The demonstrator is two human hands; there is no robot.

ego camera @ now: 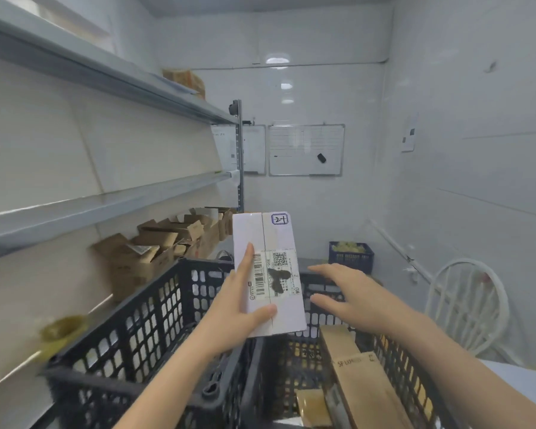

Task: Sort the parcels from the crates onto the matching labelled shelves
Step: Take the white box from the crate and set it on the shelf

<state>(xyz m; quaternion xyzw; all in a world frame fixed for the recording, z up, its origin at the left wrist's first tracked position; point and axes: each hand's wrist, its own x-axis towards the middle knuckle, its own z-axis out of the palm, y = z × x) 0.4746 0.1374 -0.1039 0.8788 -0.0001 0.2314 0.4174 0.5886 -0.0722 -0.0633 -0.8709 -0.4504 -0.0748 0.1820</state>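
Observation:
My left hand grips a white parcel from its left side, thumb across the lower front, fingers along the barcode label. The parcel is held upright above two dark plastic crates; a handwritten mark sits in a blue box at its top right corner. My right hand hovers just right of the parcel, fingers spread and relaxed, touching nothing. The right crate holds a long brown cardboard parcel and a smaller brown one. The left crate shows no parcels inside.
Grey metal shelves run along the left wall; the lowest level holds several brown cardboard boxes and a tape roll. A box sits on the top shelf. A blue crate stands by the far wall, a white chair at right.

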